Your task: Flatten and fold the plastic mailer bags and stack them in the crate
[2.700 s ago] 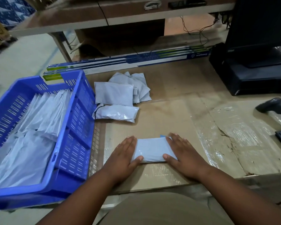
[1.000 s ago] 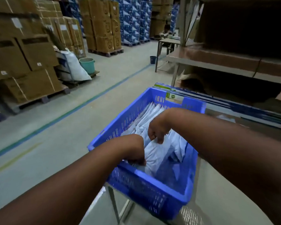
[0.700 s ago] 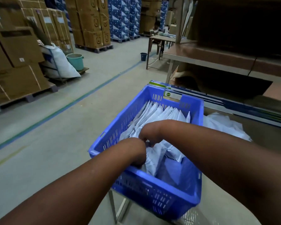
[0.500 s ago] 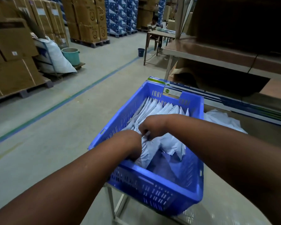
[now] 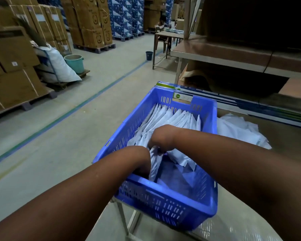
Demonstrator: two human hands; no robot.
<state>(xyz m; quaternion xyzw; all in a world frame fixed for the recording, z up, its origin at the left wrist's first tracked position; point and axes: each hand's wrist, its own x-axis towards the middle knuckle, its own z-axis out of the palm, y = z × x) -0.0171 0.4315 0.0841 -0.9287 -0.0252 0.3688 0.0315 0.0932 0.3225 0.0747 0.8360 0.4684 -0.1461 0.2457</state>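
- A blue slotted crate [image 5: 165, 197] sits at the near left edge of a table [image 5: 233, 226], its near wall toward the camera.
- Inside it, white folded mailer bags [image 5: 174, 119] stand on edge in a row that runs from the far wall toward the middle; the near right part of the crate floor shows bare blue.
- The left hand [image 5: 142, 164] is down inside the crate against its near left wall, beside the nearest bags. Only the wrist and the back of the hand show, so whether its fingers are spread, curled or holding anything cannot be told.
- The right hand [image 5: 161, 139] reaches across from the right, bent down at the wrist over the middle of the row. Its fingers curl down into the bags and touch them; whether they pinch one bag or only press the row cannot be told, and the picture is blurred there.
- A loose heap of white unfolded mailers [image 5: 240, 131] lies on the table just to the right of the crate, outside its right wall.
- Long flat blue-and-white boxes [image 5: 250, 105] lie along the far edge of the table, behind the crate.
- Far left, stacked brown cartons [image 5: 12, 66] stand on pallets, with a white sack [image 5: 59, 66] and a teal bucket [image 5: 75, 63] beside them.
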